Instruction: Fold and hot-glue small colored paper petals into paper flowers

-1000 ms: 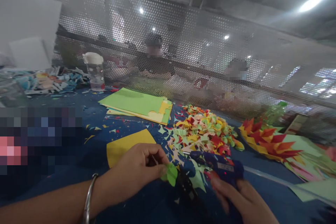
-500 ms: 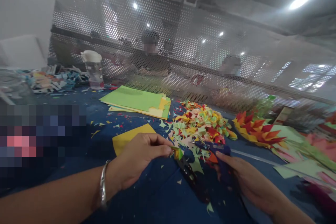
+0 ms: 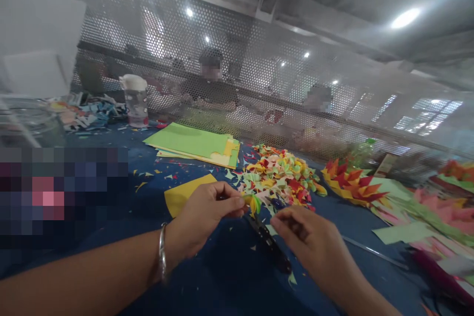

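My left hand [image 3: 213,210], a silver bracelet at its wrist, pinches a small folded yellow-and-green paper piece [image 3: 253,204] above the blue cloth. Close by on the right is my right hand [image 3: 309,234], its fingers loosely curled and slightly apart with nothing visible in them. Behind its fingertips shows the dark blue glue gun [image 3: 277,203], mostly hidden by the hand. A slim black tool [image 3: 272,247] lies between both hands; its kind is unclear. Partly behind my left hand is a yellow paper sheet [image 3: 185,194].
Beyond my hands lies a heap of colourful folded paper bits [image 3: 285,170], beside stacked green and yellow sheets [image 3: 188,140]. Red-orange paper flowers [image 3: 353,182] are at right. A bottle [image 3: 134,101] and a glass jar [image 3: 33,121] stand left, before a perforated screen [image 3: 252,69].
My right hand has let go of the glue gun and moved left towards the folded paper piece. My left hand still pinches that piece and has shifted slightly right.
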Available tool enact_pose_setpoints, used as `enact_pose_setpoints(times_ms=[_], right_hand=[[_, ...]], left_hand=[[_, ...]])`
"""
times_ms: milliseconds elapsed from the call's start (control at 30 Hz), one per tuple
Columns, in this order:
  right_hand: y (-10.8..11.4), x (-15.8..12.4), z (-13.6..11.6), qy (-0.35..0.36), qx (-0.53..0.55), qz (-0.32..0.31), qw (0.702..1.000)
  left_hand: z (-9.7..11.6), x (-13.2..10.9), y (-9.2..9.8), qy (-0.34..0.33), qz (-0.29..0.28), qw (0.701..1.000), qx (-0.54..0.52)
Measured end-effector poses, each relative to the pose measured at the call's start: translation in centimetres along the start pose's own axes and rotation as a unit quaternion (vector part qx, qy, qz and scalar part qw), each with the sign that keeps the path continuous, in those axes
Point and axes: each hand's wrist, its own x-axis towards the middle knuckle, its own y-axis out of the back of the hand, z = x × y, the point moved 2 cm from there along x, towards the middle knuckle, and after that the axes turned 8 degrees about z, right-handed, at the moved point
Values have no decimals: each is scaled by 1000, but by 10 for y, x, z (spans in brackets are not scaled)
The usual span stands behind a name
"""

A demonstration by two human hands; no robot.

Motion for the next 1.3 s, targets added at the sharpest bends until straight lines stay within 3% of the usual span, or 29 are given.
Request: enact_pose_setpoints(times_ms=[133,333,467,600,900,1100,1300], right_hand=[[-20,15,-16,48,17,-1,999],[-32,27,-3,56,52,-14,997],[-35,29,4,67,81,-23,994],[-37,28,10,64,111,-49,991],[-39,21,15,25,152,-96,983],[-38,19,14,21,175,-123,977],[-37,17,12,24,180,-112,977]], left_hand=[[-1,1,0,4,1,1000,-1],[-11,9,0,17,-45,999,19],[-18,15,-2,39,-75,996,31],[-20,21,-2,46,-71,996,32],[-21,18,-4,29,-137,977,160],[-17,17,-3,4,-119,970,212],[-19,15,-4,-11,-124,971,207]])
